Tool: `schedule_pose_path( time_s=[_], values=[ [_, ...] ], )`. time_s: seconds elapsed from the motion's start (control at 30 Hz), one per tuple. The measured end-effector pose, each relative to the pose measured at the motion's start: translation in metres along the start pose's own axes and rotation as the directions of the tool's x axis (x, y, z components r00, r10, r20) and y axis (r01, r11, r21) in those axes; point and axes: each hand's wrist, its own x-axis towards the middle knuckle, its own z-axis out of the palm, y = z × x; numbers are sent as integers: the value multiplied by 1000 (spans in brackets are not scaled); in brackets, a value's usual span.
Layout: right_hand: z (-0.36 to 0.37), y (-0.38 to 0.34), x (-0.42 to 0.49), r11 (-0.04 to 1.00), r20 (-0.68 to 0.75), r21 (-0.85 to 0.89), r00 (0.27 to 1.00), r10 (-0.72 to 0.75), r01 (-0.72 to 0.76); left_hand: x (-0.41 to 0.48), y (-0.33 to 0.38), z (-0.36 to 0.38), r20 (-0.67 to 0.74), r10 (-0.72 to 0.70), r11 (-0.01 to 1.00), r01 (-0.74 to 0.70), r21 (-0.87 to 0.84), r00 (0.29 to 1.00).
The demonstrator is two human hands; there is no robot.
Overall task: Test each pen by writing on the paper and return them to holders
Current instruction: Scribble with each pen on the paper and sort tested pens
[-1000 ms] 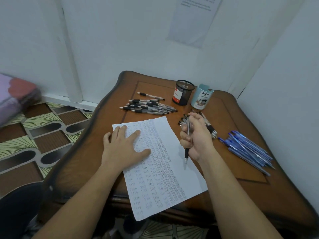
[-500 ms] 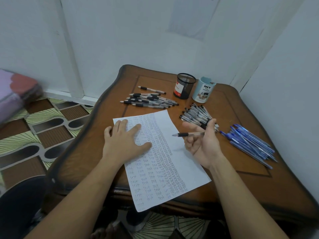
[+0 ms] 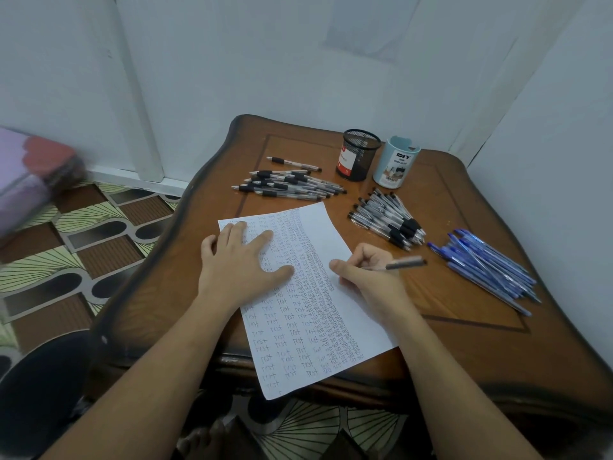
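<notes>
— Hands?
— Left hand (image 3: 238, 270): fingers spread flat, pressing the paper (image 3: 318, 227) at the near edge of the table (image 3: 464, 194). Right hand (image 3: 368, 277): curled round one pen (image 3: 406, 263), at the sheet's right margin.
— Holders?
— Black mesh holder (image 3: 358, 156) and pale blue holder (image 3: 396, 162): far side, upright. Blue pens (image 3: 487, 267): loose, right.

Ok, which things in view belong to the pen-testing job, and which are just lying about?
Job: paper under the left hand; pen gripped by the right hand; left pile of black-grip pens; right pile of black-grip pens; blue pens; single pen; black mesh holder; pale blue holder.
Lying about: pink bundle on the floor; sheet on the wall.
</notes>
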Motion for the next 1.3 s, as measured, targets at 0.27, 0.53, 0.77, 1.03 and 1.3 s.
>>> schedule_pose_path(
  time_s=[0.27, 0.53, 0.77, 1.03, 1.3],
  values=[
    [9, 14, -2, 985, -114, -153, 989, -94, 76, 0, 1, -1, 6, -8, 1000, 8, 3, 1000],
    [7, 15, -1, 981, -47, -160, 992, -118, 109, 1, 1, -1, 13, -11, 1000, 11, 13, 1000],
    [7, 14, 0, 976, -33, -183, 991, -128, 120, -2, 2, -1, -14, -15, 1000, 15, -12, 1000],
    [6, 15, 0, 976, -70, -191, 990, -124, 108, -2, 3, -2, 9, -18, 1000, 18, 3, 1000],
    [6, 16, 0, 974, -74, -198, 989, -129, 112, -1, 2, -2, 11, -16, 1000, 16, 6, 1000]
  ],
)
